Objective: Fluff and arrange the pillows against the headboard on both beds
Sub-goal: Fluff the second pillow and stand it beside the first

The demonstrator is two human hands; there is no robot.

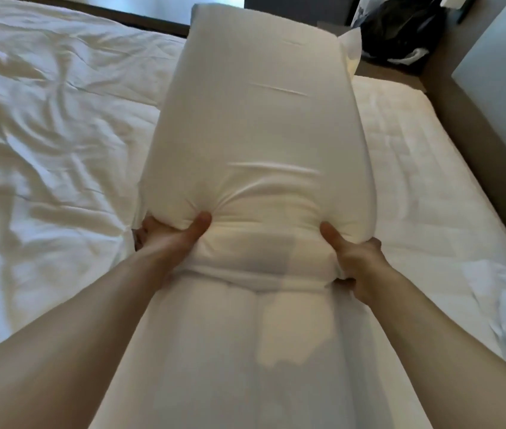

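A long white pillow (258,119) is held up lengthwise over the bed, its far end pointing away from me. My left hand (168,236) grips its near left corner, thumb pressed into the top. My right hand (354,261) grips the near right corner the same way, fingers tucked under. Below the hands lies more white padded fabric (245,351), possibly a second pillow; I cannot tell. The grey padded headboard (499,88) runs along the right side.
A crumpled white duvet (44,150) covers the bed's left part. The bare white mattress sheet (416,181) shows on the right. A dark bag (400,29) sits on a bedside surface at the top right. A dark bed frame edge (121,17) runs along the far side.
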